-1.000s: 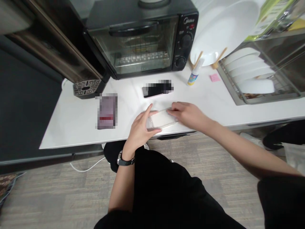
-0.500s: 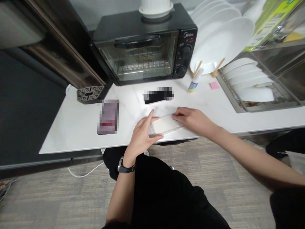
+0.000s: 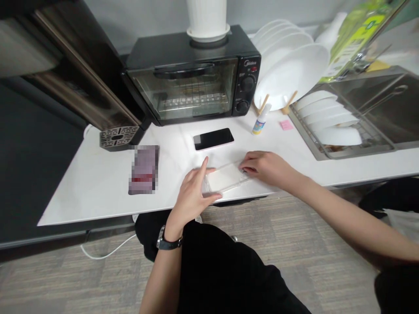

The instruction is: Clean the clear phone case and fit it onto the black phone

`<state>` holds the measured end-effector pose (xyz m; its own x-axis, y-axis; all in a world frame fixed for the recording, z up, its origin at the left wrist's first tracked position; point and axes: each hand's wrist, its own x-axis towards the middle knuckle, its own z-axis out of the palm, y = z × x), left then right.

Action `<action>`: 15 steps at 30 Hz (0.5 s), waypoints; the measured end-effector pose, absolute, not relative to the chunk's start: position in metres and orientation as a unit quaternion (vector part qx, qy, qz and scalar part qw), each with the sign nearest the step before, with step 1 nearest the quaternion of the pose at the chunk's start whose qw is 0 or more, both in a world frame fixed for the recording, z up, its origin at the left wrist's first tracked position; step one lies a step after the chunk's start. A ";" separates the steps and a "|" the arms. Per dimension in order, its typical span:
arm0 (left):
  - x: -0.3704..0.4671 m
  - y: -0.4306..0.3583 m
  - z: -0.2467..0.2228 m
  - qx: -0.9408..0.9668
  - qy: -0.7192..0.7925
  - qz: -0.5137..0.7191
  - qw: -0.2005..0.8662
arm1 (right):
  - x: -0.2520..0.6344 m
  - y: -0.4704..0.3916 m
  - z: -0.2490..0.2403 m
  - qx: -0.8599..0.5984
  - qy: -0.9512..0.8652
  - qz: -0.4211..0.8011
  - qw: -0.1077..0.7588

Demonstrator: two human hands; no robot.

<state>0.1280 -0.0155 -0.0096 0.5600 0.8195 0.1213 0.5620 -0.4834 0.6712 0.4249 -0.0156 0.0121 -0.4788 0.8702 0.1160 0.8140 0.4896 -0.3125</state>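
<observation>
A clear, flat phone-case-like piece [image 3: 225, 176] lies on the white counter near its front edge. My left hand [image 3: 193, 192] grips its left end, thumb and fingers on opposite sides. At the right end, my right hand [image 3: 262, 168] is closed, fingertips pinched over the corner; what they pinch is too small to make out. Behind the clear piece lies a black-screened phone [image 3: 214, 139]. A small white spray bottle [image 3: 261, 121] with a blue and yellow label stands to the right of the phone.
A black toaster oven [image 3: 196, 83] stands at the back, a white pot [image 3: 207, 19] on top. A purple packet [image 3: 144, 169] and a dark machine [image 3: 118, 137] are at left. White plates [image 3: 294, 72], a pink note [image 3: 286, 125] and a sink with dishes [image 3: 340, 126] are right.
The camera view has shifted, so the counter items appear slightly lower and further left. My right hand's fingers have curled a little more at the clear piece's right end; my left hand keeps its hold.
</observation>
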 end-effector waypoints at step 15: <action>0.130 -0.017 -0.011 0.828 0.414 0.234 0.298 | 0.418 -0.008 0.017 -0.492 -0.853 0.142 0.099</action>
